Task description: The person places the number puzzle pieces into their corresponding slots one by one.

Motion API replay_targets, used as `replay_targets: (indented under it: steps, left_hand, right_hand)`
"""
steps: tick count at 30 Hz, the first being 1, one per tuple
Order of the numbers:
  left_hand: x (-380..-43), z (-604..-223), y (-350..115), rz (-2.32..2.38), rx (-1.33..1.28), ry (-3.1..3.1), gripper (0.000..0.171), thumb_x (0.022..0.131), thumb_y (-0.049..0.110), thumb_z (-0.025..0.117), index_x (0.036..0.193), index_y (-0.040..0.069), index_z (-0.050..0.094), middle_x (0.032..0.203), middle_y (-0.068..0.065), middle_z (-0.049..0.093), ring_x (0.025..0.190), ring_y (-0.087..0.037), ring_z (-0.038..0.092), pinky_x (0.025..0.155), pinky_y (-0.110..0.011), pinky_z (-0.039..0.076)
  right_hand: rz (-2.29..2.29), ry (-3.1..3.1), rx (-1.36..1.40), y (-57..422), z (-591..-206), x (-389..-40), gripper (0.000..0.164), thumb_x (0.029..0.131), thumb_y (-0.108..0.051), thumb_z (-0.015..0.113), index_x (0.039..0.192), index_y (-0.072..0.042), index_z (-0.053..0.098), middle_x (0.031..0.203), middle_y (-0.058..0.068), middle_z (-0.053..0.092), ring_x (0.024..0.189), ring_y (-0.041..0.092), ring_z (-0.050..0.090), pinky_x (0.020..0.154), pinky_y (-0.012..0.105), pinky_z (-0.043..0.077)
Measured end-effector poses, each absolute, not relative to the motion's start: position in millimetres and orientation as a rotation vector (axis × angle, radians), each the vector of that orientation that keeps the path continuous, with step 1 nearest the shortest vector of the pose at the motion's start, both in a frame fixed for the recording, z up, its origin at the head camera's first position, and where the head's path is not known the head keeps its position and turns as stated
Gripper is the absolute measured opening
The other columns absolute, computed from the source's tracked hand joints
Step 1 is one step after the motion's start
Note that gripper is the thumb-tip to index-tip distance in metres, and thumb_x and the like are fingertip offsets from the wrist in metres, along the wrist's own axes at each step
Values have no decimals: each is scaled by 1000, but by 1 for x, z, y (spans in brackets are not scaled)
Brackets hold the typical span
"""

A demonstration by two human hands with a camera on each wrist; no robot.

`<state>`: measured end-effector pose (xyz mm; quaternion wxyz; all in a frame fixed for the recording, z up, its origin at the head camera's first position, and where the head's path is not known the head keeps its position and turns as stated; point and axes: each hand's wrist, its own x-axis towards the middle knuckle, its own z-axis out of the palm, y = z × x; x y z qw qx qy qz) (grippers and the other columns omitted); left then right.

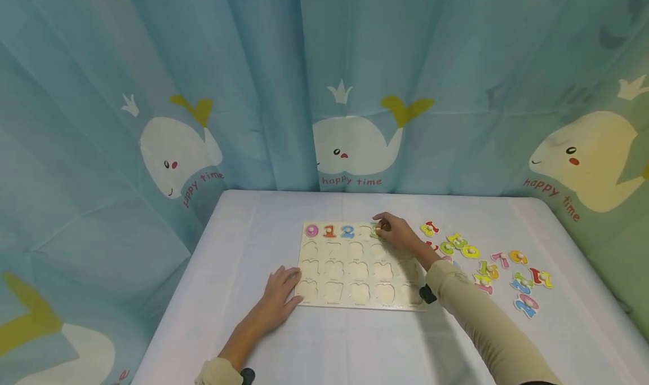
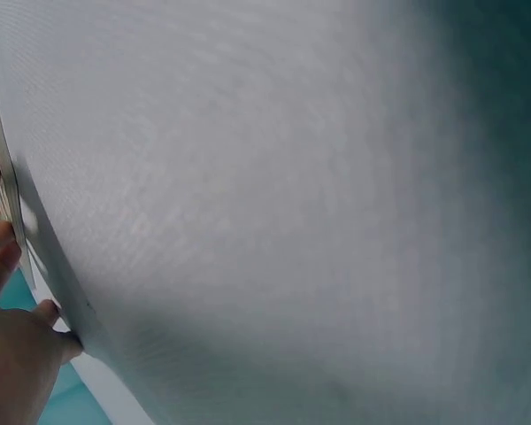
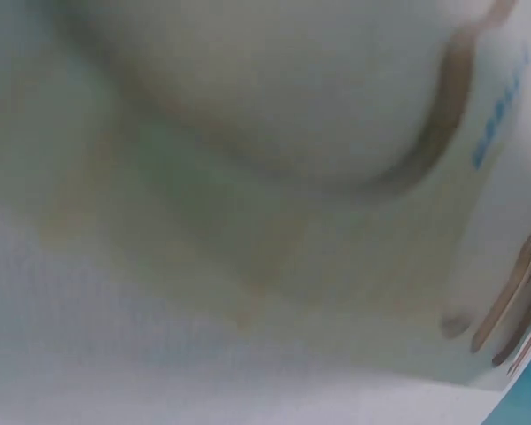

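A pale wooden number puzzle board [image 1: 320, 272] lies on the table, with rows of recessed slots. Pink 0 [image 1: 311, 231], red 1 [image 1: 329, 231] and blue 2 [image 1: 347, 231] pieces fill the left of its top row. My right hand [image 1: 399, 234] pinches a green number piece [image 1: 375, 232] over the same row, right of the slot beside the 2; the fingers partly hide it. At the board's left edge rests my left hand [image 1: 276, 297], fingers relaxed and touching the rim. The left wrist view shows this hand [image 2: 18, 354] low against the board's edge [image 2: 3, 177].
Several loose number pieces are scattered right of the board, among them a yellow-and-red one [image 1: 429, 229], an orange-and-pink one [image 1: 518, 257] and a blue-and-pink one [image 1: 526, 305]. The white-covered table [image 1: 243, 233] meets a blue whale-print curtain [image 1: 274, 92] behind.
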<state>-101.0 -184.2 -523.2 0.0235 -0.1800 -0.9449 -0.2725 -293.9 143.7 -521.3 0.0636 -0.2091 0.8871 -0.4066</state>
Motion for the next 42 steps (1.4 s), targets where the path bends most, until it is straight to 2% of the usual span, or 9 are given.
replay_targets:
  steps: [12,19,24,28,35,42]
  left_hand:
    - [-103,-522,-184,-871,-545,-2942,49,89,15,64,130,-6,50,136,-16,44,132,-46,26,106,-62,16]
    - [-107,-524,-187,-849,-573,-2928,47,88,16,65,128,-4,52,137,-14,46,130,-43,29,106,-57,20]
    - [-109,-522,-188,-837,-561,-2971,49,88,22,65,130,1,51,142,-12,41,131,-40,28,106,-57,20]
    - [-110,-522,-190,-851,-522,-3008,53,88,26,66,133,4,49,145,-9,38,133,-37,26,106,-56,20]
    - [-110,-523,-195,-935,-466,-3017,53,88,29,67,133,10,48,148,-3,35,135,-34,24,106,-56,21]
    - [-109,-526,-196,-941,-470,-3008,51,88,28,66,132,8,49,148,-6,35,134,-35,23,107,-55,20]
  right_hand:
    - [-1233,2666,-648,125,-521,-291,31,89,-4,62,119,1,56,90,5,59,82,18,54,76,35,47]
    - [-1234,2681,-705,119,-523,-293,30,89,-4,62,117,2,57,88,4,61,81,18,56,75,36,48]
    - [-1266,2671,-750,120,-523,-292,28,89,-5,61,116,3,57,87,4,61,80,19,56,74,38,48]
    - [-1306,2676,-828,121,-524,-291,26,89,-8,62,113,2,56,84,3,60,77,17,56,70,34,47]
    - [-1248,2712,-781,116,-530,-295,31,88,-3,63,118,4,55,87,6,60,78,19,55,71,36,47]
    - [-1183,2738,-743,111,-532,-294,30,90,-4,62,118,4,56,87,4,60,77,17,55,72,35,47]
